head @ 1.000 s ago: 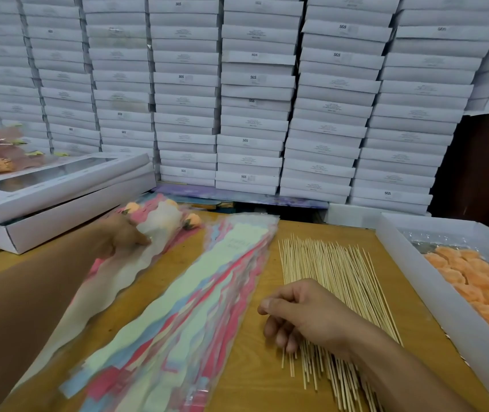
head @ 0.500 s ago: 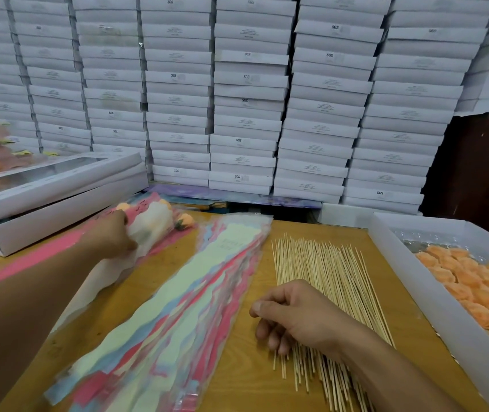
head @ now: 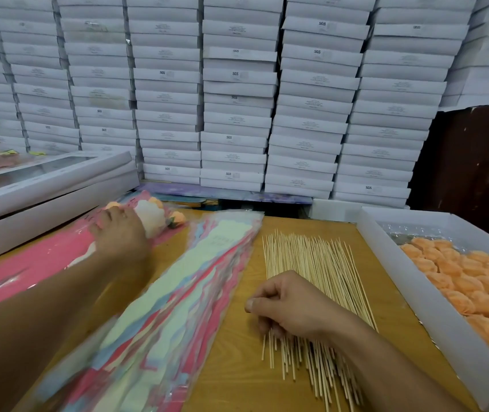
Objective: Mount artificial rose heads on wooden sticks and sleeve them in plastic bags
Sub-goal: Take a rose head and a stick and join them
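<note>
My left hand (head: 120, 233) reaches to the far left and grips a white-sleeved rose (head: 149, 217), which lies on a pile of pink sleeved roses (head: 29, 263); the hand is blurred. An orange rose head (head: 178, 218) peeks out just beyond it. A stack of pastel plastic bags (head: 183, 286) lies diagonally across the table's middle. My right hand (head: 291, 307) sits on the spread of wooden sticks (head: 311, 263), its fingers curled down onto their near ends. Loose orange rose heads (head: 475, 286) fill a white tray (head: 401, 278) at the right.
Two flat white window boxes (head: 44, 179) are stacked at the left edge of the wooden table (head: 237, 352). A wall of white cartons (head: 237, 99) rises behind the table. A dark cabinet (head: 475, 159) stands at the back right.
My left hand has carried the white-sleeved rose further left and down onto the pink pile. My right hand has stayed on the sticks.
</note>
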{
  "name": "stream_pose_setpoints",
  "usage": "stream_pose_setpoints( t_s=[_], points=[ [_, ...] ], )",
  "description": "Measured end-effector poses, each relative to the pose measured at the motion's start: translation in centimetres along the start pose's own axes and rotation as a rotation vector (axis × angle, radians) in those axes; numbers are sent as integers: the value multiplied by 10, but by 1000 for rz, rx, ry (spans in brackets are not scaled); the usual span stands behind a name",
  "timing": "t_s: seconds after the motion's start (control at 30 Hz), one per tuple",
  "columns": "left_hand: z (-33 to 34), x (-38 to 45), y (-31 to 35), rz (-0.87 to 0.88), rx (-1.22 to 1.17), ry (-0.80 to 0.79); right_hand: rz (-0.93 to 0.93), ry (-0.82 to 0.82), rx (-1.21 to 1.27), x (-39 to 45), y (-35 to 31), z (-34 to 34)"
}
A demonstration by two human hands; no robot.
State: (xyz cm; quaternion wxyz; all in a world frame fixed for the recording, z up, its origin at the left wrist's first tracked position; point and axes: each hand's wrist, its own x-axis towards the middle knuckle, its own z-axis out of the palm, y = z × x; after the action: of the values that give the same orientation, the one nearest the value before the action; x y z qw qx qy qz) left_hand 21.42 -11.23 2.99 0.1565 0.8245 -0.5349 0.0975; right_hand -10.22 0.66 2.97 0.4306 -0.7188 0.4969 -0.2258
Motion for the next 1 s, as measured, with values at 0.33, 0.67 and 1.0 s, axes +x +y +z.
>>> stream_pose_setpoints(
  t_s=[0.33, 0.67, 1.0],
  points=[
    [-20, -98, 116, 408, -460, -120, -2, 36, -38, -6, 6, -39],
    [-2, -175, 158, 446, -535, -245, 78, 651, -219, -7, 31, -93],
    [-10, -182, 145, 502, -556, -179, 318, 898, -693, 9, 26, -154]
  ],
)
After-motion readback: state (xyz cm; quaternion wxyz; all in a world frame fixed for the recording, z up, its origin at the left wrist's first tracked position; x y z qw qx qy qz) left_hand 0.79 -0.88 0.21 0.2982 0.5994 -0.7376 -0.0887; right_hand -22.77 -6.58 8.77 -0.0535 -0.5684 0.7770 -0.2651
